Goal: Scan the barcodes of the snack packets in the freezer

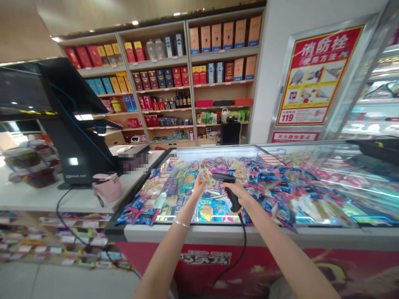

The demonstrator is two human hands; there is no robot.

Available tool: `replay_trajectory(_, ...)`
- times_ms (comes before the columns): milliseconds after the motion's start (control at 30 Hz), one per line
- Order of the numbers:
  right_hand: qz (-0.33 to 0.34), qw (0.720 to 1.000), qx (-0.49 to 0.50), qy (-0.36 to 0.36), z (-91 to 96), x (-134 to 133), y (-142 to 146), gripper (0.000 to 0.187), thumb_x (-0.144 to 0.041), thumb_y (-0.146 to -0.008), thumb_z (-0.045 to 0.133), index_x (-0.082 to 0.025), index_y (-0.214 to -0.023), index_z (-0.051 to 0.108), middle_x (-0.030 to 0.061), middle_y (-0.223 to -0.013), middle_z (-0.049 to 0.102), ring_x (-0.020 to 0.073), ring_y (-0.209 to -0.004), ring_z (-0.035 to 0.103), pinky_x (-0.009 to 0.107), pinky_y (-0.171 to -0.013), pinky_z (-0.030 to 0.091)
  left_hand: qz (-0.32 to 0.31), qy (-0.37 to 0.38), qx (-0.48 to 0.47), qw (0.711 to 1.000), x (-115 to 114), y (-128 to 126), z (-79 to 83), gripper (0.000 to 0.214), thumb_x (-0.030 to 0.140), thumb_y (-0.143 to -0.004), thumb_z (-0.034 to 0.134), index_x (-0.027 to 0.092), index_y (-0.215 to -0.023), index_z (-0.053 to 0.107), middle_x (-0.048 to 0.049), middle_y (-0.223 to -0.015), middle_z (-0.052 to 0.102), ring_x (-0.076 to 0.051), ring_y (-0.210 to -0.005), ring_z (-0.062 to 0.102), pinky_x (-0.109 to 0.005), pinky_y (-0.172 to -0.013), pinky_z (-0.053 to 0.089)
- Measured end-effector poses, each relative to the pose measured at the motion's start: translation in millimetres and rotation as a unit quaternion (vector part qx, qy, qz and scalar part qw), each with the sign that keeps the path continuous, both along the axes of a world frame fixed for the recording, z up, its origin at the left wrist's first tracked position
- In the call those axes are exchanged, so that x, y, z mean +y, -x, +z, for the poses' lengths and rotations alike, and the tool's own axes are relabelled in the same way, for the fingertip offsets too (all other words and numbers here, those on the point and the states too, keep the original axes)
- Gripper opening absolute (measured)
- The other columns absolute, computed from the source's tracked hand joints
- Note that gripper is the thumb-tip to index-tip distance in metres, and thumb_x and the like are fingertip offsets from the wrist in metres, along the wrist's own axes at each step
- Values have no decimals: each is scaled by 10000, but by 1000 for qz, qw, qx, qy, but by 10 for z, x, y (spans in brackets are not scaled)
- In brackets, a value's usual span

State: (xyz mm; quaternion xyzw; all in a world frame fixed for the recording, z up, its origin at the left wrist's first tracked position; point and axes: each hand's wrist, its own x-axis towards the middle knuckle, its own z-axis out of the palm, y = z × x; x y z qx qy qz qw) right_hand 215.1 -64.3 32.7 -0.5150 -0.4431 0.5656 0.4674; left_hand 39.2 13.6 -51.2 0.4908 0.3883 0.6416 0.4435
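Note:
In my right hand (237, 190) is a black barcode scanner (233, 201), its head pointing left and its cable hanging down in front of the freezer. My left hand (200, 185), with a bracelet at the wrist, pinches a small clear packet (205, 177) just left of the scanner's head. What is inside the packet is too small to make out. Both hands are above the glass-topped chest freezer (146, 231), where many colourful snack packets (274, 178) lie spread out.
To the left, a counter (75, 202) carries a black checkout terminal (84, 137), a pink pouch (107, 187) and stacked tubs (39, 166). A black cable (60, 214) droops down its front. Shelves of boxed goods (177, 79) stand behind; a red fire-hydrant notice (321, 77) hangs at right.

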Motion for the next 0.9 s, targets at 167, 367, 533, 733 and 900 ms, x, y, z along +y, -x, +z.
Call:
replay_trajectory(167, -3, 1000, 1, 23, -11, 197, 56, 181, -119, -694, 620, -143, -528, 554, -11, -405, 528, 78, -327, 442, 183, -342, 376, 37, 65, 53, 996, -99, -13, 101, 572, 168, -622, 699, 249, -1176, 583, -46, -1022, 675, -221, -945, 621, -343, -857, 472)
replay_trajectory(367, 2, 999, 3, 39, -81, 263, 76, 194, -108, -697, 625, -148, -524, 548, -12, -400, 526, 84, -334, 445, 187, -355, 383, 75, 65, 114, 989, -270, -43, 293, 356, 223, -697, 660, 246, -1052, 637, -14, -788, 666, -207, -830, 620, -278, -778, 441)
replay_trajectory(533, 17, 997, 11, 73, -117, 252, 95, 206, -104, -713, 600, -148, -522, 537, -8, -407, 523, 89, -354, 451, 190, -363, 387, 94, 51, 212, 971, -348, -62, 384, 290, 228, -737, 629, 249, -1026, 643, 18, -667, 607, -178, -689, 579, -262, -739, 403)
replay_trajectory(733, 18, 996, 13, 91, -98, 229, 106, 227, -99, -724, 584, -158, -517, 511, -15, -401, 507, 86, -365, 441, 183, -368, 388, 83, 23, 254, 963, -364, -50, 378, 280, 252, -761, 600, 260, -1038, 636, 33, -613, 558, -173, -673, 563, -257, -719, 393)
replay_trajectory(900, 3, 997, 5, 72, -57, 182, 109, 237, -102, -723, 583, -157, -505, 508, -16, -392, 497, 79, -362, 441, 177, -376, 388, 66, 32, 218, 973, -316, -24, 338, 335, 260, -701, 673, 256, -1035, 647, 27, -622, 580, -183, -695, 582, -271, -738, 428)
